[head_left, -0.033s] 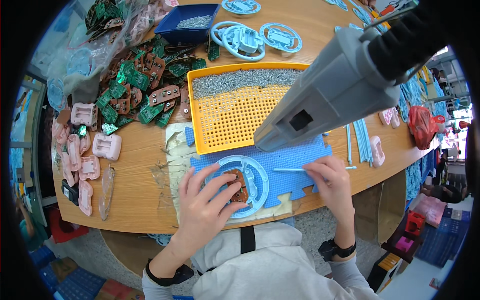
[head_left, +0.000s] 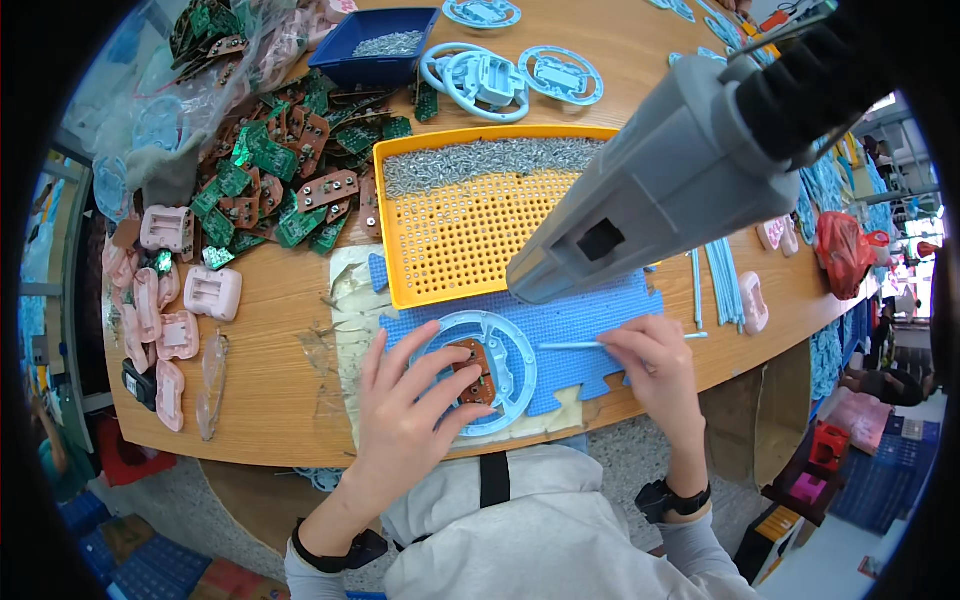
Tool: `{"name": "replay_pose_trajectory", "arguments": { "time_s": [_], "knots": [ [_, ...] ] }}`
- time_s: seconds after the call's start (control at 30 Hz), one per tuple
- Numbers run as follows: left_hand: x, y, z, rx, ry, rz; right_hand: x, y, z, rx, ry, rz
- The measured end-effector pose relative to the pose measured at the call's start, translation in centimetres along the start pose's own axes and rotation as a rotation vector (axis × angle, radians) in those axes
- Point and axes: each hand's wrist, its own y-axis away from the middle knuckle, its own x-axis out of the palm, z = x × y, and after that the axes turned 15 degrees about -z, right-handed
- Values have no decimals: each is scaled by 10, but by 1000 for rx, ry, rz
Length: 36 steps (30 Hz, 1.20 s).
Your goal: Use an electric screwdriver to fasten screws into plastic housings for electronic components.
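Observation:
A light blue plastic toy steering wheel (head_left: 518, 345) lies on the blue foam mat (head_left: 560, 398), with a brown circuit board (head_left: 480, 385) inside its ring. My left hand (head_left: 408, 405) is over the wheel's left side, fingers spread, thumb and fingertips touching the board. Its palm hides part of the ring. To the right, my right hand (head_left: 655, 365) pinches a thin light blue stick (head_left: 570, 346) between thumb and fingers. The stick lies roughly level just above the mat, its left end near the wheel's ring but apart from it.
A yellow perforated tray (head_left: 388, 240) of screws stands beyond the mat. A grey electric screwdriver (head_left: 640, 190) hangs over its right side. Circuit boards (head_left: 270, 150) and pink plastic shells (head_left: 213, 293) lie left; a blue bin (head_left: 340, 70) stands behind. More blue sticks (head_left: 724, 285) lie right.
My right hand and the stick have shifted slightly left, bringing the stick's end closer to the wheel. My left hand and the wheel stay in place.

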Motion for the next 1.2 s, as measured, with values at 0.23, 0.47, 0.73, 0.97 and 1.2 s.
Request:
{"name": "replay_pose_trajectory", "arguments": {
  "time_s": [0.23,0.47,0.73,0.97,1.2],
  "knots": [
    [7,7,14,-224,324,19,25,1,9,48,-248,31],
    [8,8,11,-202,354,4,28,-8,14,-89,-126,-32],
    [11,7,9,-196,379,-23,30,-8,13,-81,-149,12],
    [14,4,4,-187,352,-44,31,-12,10,-77,-160,26],
    [20,-1,2,-154,347,-52,30,-18,0,-116,-146,4]
  ]
}}
